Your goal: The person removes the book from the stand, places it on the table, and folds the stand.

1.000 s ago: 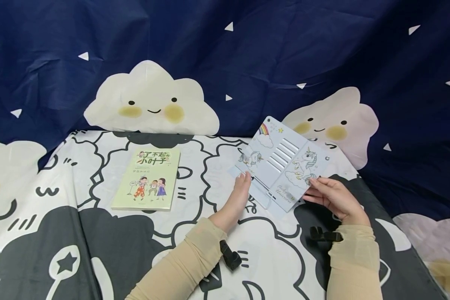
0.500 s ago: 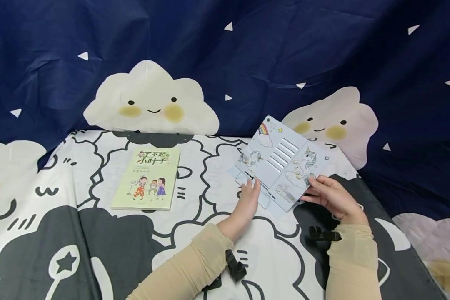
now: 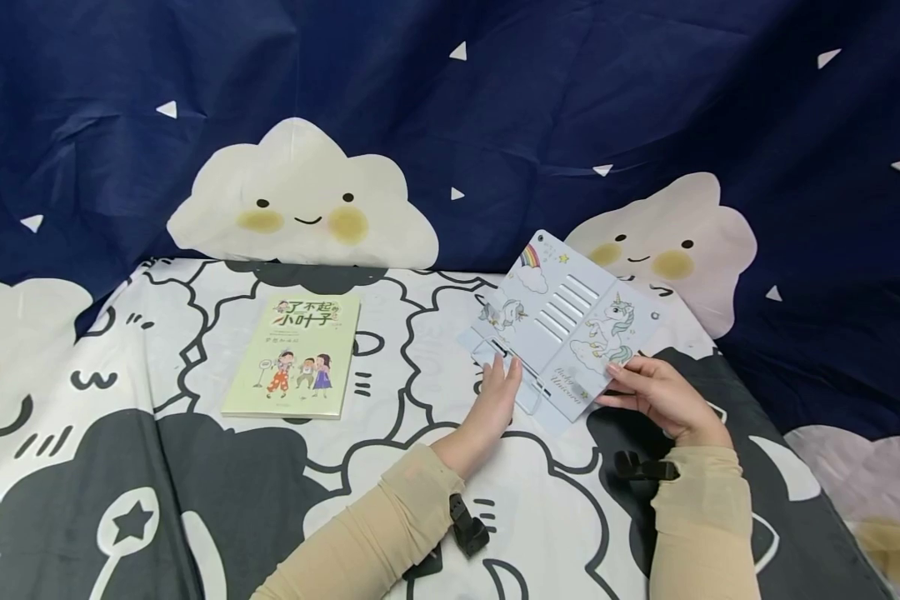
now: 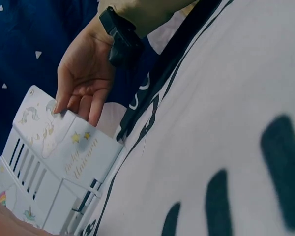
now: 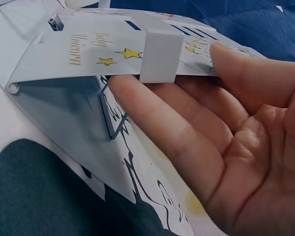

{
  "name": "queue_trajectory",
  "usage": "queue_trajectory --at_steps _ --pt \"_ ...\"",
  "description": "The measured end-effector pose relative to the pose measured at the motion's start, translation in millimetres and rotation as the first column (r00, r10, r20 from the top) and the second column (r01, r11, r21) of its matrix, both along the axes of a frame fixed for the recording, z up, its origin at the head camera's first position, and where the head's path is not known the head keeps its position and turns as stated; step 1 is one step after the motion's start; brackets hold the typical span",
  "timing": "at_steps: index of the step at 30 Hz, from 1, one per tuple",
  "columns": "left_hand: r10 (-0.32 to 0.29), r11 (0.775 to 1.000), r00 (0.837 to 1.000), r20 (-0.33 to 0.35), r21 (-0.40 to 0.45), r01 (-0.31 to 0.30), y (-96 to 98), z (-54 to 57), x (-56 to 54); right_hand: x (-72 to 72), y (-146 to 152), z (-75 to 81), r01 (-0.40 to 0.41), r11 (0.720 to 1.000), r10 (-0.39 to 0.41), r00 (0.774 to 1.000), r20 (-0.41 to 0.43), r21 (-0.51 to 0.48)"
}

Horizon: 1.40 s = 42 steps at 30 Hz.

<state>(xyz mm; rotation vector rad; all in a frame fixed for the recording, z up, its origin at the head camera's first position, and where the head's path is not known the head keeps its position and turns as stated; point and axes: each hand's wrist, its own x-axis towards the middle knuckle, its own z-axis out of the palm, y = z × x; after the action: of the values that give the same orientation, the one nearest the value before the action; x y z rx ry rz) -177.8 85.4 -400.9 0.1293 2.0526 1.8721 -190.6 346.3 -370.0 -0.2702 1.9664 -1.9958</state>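
Head: unicorn-print stand (image 3: 562,337) between hands — right hand (image 3: 663,400) pinching its edge, left hand (image 3: 487,412) straight-fingered at its lower edge, contact unclear; book (image 3: 296,358) left of both. Left wrist: right thumb (image 4: 64,96) on top. Right wrist: panel (image 5: 88,54) raised — shallow edge pinch might slip, dropping it.

Your surface is covered by a cloth (image 3: 555,500) with black, white and dark grey cartoon print. Directly on it, left side: pale green book (image 3: 292,358), flat, illustrated cover up. Right side, well apart from the book: your light-blue unicorn-print stand (image 3: 562,333), base on the cloth, upper plate raised.
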Motion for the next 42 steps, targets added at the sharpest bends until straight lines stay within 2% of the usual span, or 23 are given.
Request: queue_trajectory --at_steps 11,20,30,42 --pt "-0.033 0.999 0.999 0.007 0.019 0.033 0.2 -4.3 -5.2 2.4 2.6 -1.6 0.014 1.000 -0.014 1.000 0.003 0.010" --pt "-0.056 0.998 0.998 0.035 0.004 0.056 -1.4 -0.7 -13.4 2.6 2.9 0.3 0.001 1.000 -0.001 1.000 0.001 0.011" --pt "-0.093 0.995 0.994 -0.058 -0.032 0.091 -2.5 0.7 -26.1 0.2 -0.3 0.8 -0.060 0.998 0.060 0.998 -0.029 -0.021" --pt "-0.088 0.995 0.995 -0.049 -0.058 0.086 -2.1 0.4 -35.5 -1.5 -3.0 0.6 -0.089 0.995 0.088 0.996 -0.034 -0.032"
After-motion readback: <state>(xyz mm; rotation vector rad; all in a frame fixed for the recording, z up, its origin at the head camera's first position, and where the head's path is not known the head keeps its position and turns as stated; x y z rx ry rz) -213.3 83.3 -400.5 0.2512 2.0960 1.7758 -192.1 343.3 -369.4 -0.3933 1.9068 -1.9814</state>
